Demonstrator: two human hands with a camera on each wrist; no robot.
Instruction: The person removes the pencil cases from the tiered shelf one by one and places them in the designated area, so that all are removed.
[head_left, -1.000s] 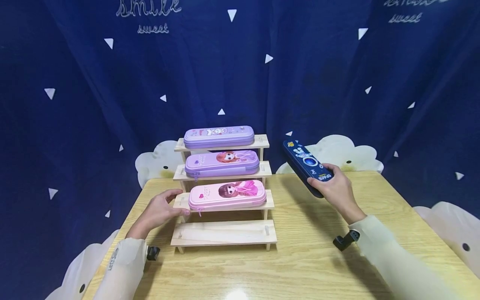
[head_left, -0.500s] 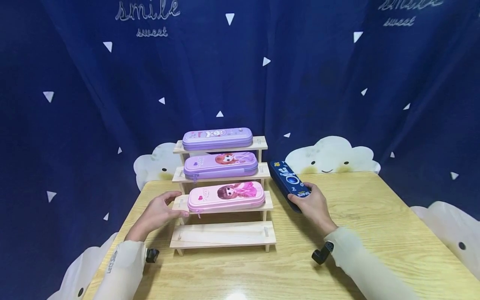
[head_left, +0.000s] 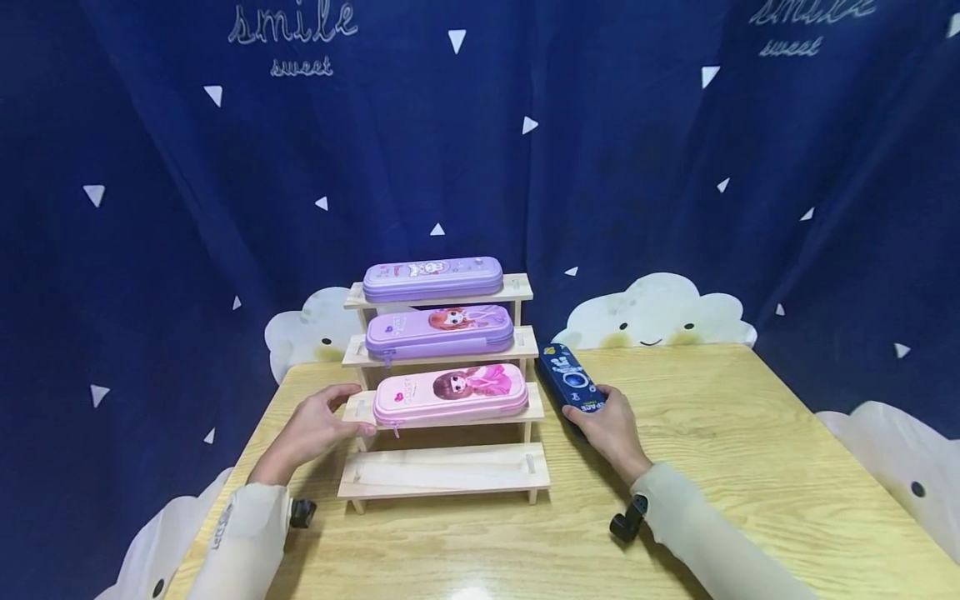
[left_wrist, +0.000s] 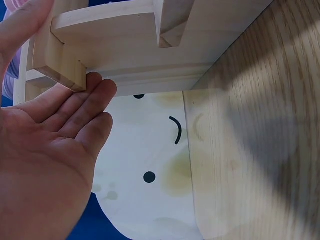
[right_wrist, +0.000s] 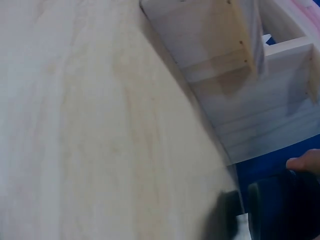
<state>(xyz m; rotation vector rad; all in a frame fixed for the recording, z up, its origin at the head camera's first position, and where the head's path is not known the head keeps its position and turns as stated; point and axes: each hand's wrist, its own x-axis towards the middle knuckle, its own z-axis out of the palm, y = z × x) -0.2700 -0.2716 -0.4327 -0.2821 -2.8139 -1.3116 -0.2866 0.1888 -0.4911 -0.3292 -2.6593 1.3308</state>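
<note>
My left hand (head_left: pixel 313 427) grips the left end of a shelf on the wooden display rack (head_left: pixel 442 468), thumb at the front edge. In the left wrist view, fingers (left_wrist: pixel 102 95) lie against the rack's board. My right hand (head_left: pixel 611 427) holds a dark blue pencil case (head_left: pixel 573 379) with a space print, pinched at its near end. The case slants just right of the rack, low over the table. In the right wrist view only a dark part of the case (right_wrist: pixel 285 205) shows beside a fingertip, and it is blurred.
A pink pencil case (head_left: pixel 452 393) lies on the rack's second shelf from the bottom. Above it are a purple doll-print case (head_left: pixel 438 332) and a lilac case (head_left: pixel 432 279) on top. The bottom shelf is bare. A blue curtain (head_left: pixel 600 183) hangs behind the table (head_left: pixel 705 467).
My right hand has carried the dark blue pencil case leftward and down, close to the rack's right side. The left hand has kept its grip on the rack.
</note>
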